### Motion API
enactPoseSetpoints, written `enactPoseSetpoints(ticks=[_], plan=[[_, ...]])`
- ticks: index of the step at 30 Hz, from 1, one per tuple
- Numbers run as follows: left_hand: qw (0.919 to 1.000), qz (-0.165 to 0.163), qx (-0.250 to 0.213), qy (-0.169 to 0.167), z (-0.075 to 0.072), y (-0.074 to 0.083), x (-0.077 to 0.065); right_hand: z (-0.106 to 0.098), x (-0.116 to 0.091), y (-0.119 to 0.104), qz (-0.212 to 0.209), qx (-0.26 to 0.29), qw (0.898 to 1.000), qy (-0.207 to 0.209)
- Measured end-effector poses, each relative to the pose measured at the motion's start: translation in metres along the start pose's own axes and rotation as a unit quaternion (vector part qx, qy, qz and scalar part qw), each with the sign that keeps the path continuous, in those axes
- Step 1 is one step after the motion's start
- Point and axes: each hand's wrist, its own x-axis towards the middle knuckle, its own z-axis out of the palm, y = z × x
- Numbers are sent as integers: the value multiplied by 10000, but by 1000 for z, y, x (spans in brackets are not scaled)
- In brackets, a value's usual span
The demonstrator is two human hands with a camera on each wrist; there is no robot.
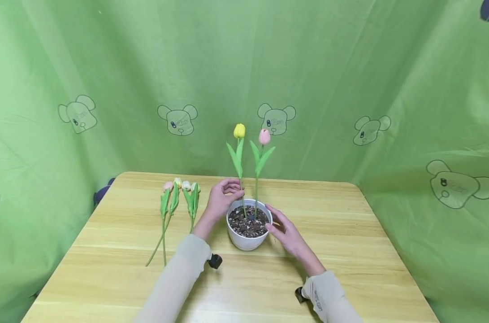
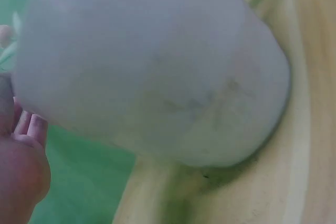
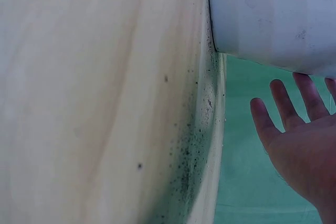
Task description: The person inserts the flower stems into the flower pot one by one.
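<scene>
A white flowerpot point(image 1: 247, 242) filled with dark soil stands near the middle of the table, with a yellow tulip point(image 1: 239, 131) and a pink tulip point(image 1: 264, 137) upright in it. At the pot's left, my left hand point(image 1: 225, 196) pinches the yellow tulip's stem between thumb and curled fingers. My right hand point(image 1: 286, 232) rests at the pot's right rim, its fingers extended along the side. The right wrist view shows the spread fingers of that hand point(image 3: 299, 129) against the pot wall point(image 3: 268, 19). In the left wrist view the pot point(image 2: 152, 72) hides the stem.
Several more tulips point(image 1: 163, 224), pink and pale ones, lie on the wooden table point(image 1: 341, 251) to the left of my left forearm. Dark soil specks point(image 3: 186, 166) dot the tabletop beside the pot. A green curtain point(image 1: 212, 58) with bear drawings encloses the table.
</scene>
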Motion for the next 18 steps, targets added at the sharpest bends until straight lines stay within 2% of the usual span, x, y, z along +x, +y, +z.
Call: enactPoseSetpoints(ticks=[6, 12, 18], plan=[[9998, 149, 62, -81, -3, 7, 4, 1, 1, 0, 63, 7, 10000, -5], [9992, 165, 108, -341, -2, 5, 6, 0, 2, 1, 86, 31, 10000, -33], [9993, 139, 149, -315, 0, 2, 5, 0, 2, 3, 71, 55, 10000, -34]])
